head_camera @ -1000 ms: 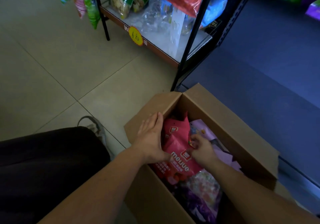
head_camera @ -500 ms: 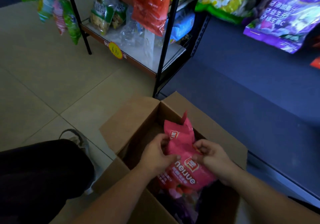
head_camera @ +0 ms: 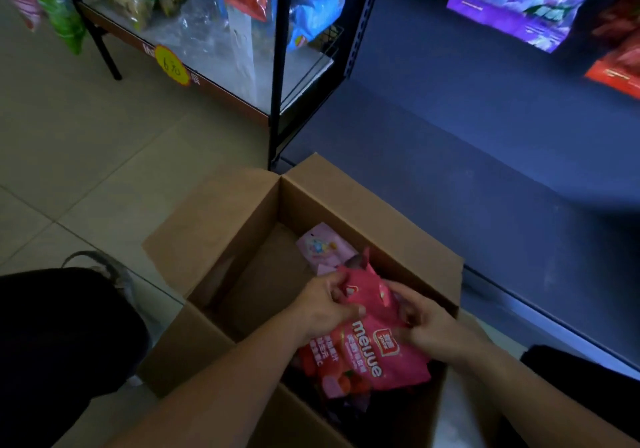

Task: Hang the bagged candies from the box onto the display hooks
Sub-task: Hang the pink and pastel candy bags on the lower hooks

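Observation:
An open cardboard box (head_camera: 374, 212) stands on the floor in front of me. Both hands hold red candy bags (head_camera: 377, 350) printed "meijue" above the box's near half. My left hand (head_camera: 325, 305) grips their upper left edge, thumb across the front. My right hand (head_camera: 426, 323) pinches the upper right edge. A pale pink bag (head_camera: 322, 250) lies deeper in the box, and darker bags beneath the red ones are mostly hidden. Purple bags (head_camera: 519, 4) and red bags (head_camera: 620, 63) hang on the display at the upper right; the hooks are not visible.
A black metal rack (head_camera: 277, 66) with snack bags, clear packets and a yellow price tag (head_camera: 172, 65) stands behind the box on the tiled floor. A dark blue display base (head_camera: 485, 170) runs along the right. My dark trouser leg (head_camera: 52, 336) and shoe are at the left.
The red bags have come up out of the box, and both hands now grip their top edges. The left hand left the box flap. The view has tilted up toward the display.

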